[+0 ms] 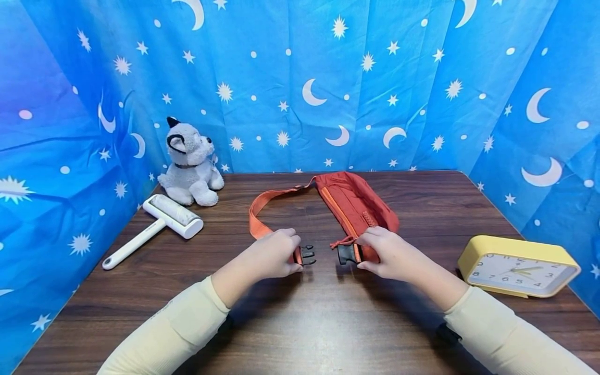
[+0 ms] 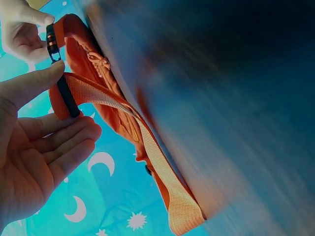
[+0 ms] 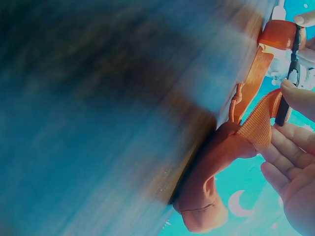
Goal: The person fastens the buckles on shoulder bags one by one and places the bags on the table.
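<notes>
A red-orange waist bag (image 1: 363,200) lies on the table, its orange webbing strap (image 1: 258,213) curving out to the left. My left hand (image 1: 274,253) pinches the black pronged buckle half (image 1: 308,254) at the strap's end, prongs pointing right. Facing it, the socket buckle half (image 1: 347,254) is held between the thumb and fingers of my right hand (image 1: 391,254). A small gap separates the two halves in the head view. In the left wrist view, the thumb presses one side of the black buckle piece (image 2: 67,98), with fingertips behind.
A grey plush dog (image 1: 189,166) sits at the back left, with a white lint roller (image 1: 173,216) in front of it. On the right stands a yellow clock (image 1: 520,266). Blue star-patterned cloth (image 1: 290,120) hangs behind the wooden table (image 1: 309,323).
</notes>
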A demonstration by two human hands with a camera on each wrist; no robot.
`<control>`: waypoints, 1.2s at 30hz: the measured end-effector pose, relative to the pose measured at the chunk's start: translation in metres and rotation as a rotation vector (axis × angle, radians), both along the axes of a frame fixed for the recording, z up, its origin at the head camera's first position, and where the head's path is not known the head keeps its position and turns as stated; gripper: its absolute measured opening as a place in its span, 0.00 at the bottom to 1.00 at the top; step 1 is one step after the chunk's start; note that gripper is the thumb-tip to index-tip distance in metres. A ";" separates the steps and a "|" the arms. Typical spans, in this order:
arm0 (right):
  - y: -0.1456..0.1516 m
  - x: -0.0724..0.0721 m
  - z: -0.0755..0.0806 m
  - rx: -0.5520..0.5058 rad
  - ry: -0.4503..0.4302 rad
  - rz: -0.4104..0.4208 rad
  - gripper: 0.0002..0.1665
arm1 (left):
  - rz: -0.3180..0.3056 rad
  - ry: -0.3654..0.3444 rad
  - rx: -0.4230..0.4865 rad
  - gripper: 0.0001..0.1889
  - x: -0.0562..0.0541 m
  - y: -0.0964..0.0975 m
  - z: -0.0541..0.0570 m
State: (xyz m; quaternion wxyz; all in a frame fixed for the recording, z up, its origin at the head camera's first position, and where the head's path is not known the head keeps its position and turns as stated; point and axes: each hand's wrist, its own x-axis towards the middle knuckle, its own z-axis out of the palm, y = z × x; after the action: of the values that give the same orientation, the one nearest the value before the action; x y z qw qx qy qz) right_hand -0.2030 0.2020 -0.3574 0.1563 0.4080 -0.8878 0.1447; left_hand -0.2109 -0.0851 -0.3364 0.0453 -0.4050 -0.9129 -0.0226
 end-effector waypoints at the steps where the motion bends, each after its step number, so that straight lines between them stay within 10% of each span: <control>1: 0.000 0.000 0.000 0.000 -0.001 0.001 0.22 | 0.000 -0.001 0.001 0.16 0.000 0.000 0.000; 36: -0.003 0.000 0.000 -0.001 -0.014 0.001 0.22 | -0.028 0.028 0.014 0.15 0.001 0.008 -0.005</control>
State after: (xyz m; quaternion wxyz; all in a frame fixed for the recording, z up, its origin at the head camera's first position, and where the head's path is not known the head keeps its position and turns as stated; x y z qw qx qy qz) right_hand -0.2032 0.1991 -0.3571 0.1502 0.4075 -0.8885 0.1479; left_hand -0.2100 -0.0775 -0.3409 0.0608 -0.4178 -0.9062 -0.0241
